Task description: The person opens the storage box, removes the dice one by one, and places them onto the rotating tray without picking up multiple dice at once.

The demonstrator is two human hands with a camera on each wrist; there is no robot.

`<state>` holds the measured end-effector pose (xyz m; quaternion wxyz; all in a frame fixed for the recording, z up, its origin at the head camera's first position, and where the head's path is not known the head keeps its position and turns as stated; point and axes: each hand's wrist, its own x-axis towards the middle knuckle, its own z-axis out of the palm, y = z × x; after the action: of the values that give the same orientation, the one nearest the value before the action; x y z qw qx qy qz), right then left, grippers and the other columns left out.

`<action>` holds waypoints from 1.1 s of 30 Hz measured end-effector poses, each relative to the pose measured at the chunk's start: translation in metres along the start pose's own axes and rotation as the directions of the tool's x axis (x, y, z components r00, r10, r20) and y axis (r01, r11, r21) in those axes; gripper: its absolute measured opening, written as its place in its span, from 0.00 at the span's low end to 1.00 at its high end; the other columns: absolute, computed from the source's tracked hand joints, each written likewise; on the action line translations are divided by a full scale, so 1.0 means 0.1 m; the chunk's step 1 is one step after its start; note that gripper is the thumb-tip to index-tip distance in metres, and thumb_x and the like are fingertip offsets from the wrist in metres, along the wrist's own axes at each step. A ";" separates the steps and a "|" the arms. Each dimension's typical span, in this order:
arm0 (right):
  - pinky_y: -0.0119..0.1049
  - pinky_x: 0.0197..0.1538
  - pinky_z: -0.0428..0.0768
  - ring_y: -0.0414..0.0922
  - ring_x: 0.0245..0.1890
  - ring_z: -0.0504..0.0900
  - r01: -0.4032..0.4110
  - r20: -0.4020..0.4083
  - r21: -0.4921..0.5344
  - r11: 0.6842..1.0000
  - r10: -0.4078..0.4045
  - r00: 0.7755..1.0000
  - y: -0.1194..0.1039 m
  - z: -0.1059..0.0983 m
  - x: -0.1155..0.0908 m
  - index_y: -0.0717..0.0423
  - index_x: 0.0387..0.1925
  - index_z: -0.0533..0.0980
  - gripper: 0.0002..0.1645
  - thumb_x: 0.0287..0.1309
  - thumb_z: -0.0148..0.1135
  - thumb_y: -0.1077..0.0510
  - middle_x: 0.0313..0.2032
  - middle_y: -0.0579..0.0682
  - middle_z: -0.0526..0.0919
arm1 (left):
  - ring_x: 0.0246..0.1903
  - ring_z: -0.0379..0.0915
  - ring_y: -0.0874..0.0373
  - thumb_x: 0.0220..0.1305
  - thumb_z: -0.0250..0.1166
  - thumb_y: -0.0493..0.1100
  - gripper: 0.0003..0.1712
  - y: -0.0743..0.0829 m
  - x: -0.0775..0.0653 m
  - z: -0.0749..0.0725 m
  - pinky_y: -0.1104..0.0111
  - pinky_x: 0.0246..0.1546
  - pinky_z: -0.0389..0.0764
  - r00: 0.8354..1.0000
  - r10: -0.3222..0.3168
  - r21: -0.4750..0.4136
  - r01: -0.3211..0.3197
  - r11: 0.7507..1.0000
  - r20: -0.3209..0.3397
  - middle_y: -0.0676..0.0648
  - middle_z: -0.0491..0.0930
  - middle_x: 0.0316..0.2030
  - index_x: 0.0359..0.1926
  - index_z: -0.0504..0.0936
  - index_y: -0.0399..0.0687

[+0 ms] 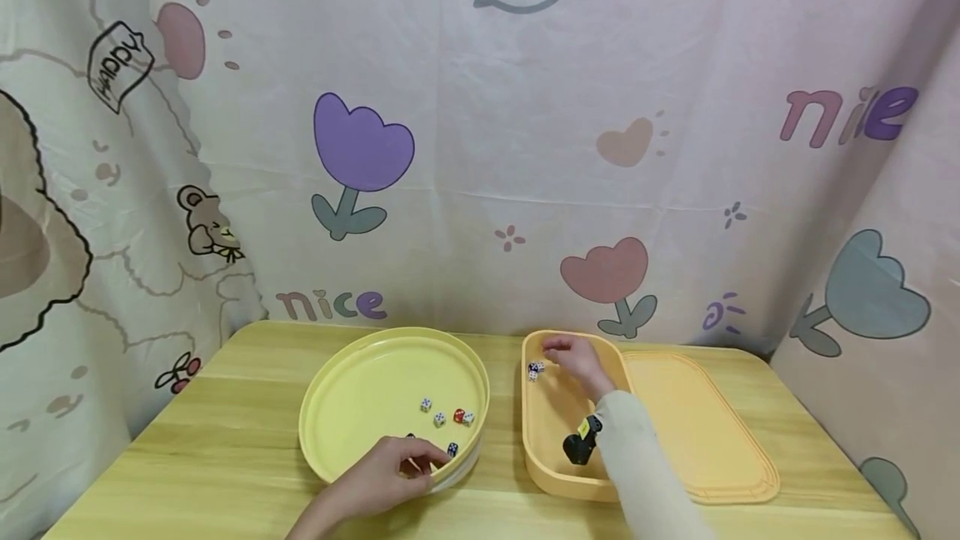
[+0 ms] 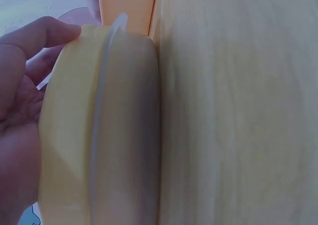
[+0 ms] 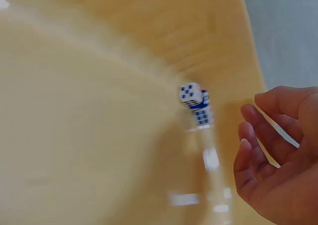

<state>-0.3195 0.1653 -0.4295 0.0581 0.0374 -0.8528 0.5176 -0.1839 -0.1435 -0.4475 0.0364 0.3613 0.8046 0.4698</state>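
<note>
My left hand [image 1: 390, 473] grips the front right rim of a round yellow tub [image 1: 352, 407], its thumb on the rim and fingers curled inside. Within the tub lie several dice: white ones [image 1: 426, 404], a red die [image 1: 459, 416] and a dark die [image 1: 452, 449] near my fingertips. Another dark die is mostly hidden behind the hand. My right hand [image 1: 573, 359] hovers inside an orange rectangular box [image 1: 551, 423], fingers loosely bent and holding nothing. Close to those fingers, two white dice [image 3: 190, 94] and a blue die [image 3: 205, 98] sit clustered in the box's far left corner.
To the right of the box, a flat orange lid [image 1: 697, 423] lies partly under my right forearm. A black wrist camera [image 1: 581, 442] hangs from that wrist over the box. Both containers stand on a wooden table [image 1: 210, 432], with a printed curtain [image 1: 480, 148] behind it.
</note>
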 end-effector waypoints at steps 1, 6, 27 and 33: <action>0.36 0.38 0.77 0.50 0.36 0.79 -0.023 0.006 0.025 0.999 0.023 1.000 0.04 0.02 0.00 0.74 0.42 0.79 0.12 0.57 0.59 0.70 0.39 0.61 0.84 | 0.34 0.72 0.70 0.60 0.63 0.32 0.11 0.00 0.00 0.00 0.72 0.34 0.79 1.000 0.005 -0.001 -0.005 1.000 0.000 0.58 0.80 0.34 0.44 0.85 0.39; 0.32 0.31 0.76 0.45 0.31 0.78 -0.124 0.021 0.099 0.987 0.122 0.992 0.19 0.09 0.03 0.71 0.44 0.80 0.14 0.56 0.59 0.70 0.37 0.57 0.84 | 0.33 0.72 0.70 0.60 0.63 0.32 0.11 -0.01 -0.02 0.01 0.72 0.33 0.79 1.000 0.017 -0.003 -0.017 1.000 -0.008 0.58 0.80 0.34 0.43 0.85 0.39; 0.32 0.33 0.75 0.45 0.32 0.77 -0.017 0.039 -0.039 0.999 0.019 0.999 0.35 0.15 0.04 0.70 0.34 0.82 0.10 0.46 0.66 0.75 0.32 0.55 0.83 | 0.34 0.71 0.69 0.60 0.64 0.34 0.11 0.00 0.02 0.00 0.72 0.35 0.79 0.999 -0.035 0.002 0.035 0.999 0.004 0.59 0.79 0.34 0.45 0.85 0.40; 0.32 0.33 0.75 0.44 0.31 0.76 -0.029 0.060 -0.043 0.999 0.032 0.998 0.37 0.15 0.05 0.69 0.32 0.82 0.09 0.45 0.66 0.75 0.30 0.52 0.82 | 0.34 0.72 0.69 0.60 0.64 0.34 0.11 0.01 0.02 0.00 0.72 0.35 0.79 0.998 -0.056 -0.003 0.056 0.998 0.004 0.60 0.79 0.34 0.45 0.85 0.41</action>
<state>-0.3304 0.1688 -0.4682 0.0251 0.0388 -0.8654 0.4990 -0.1847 -0.1420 -0.4464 0.0517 0.3393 0.8137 0.4691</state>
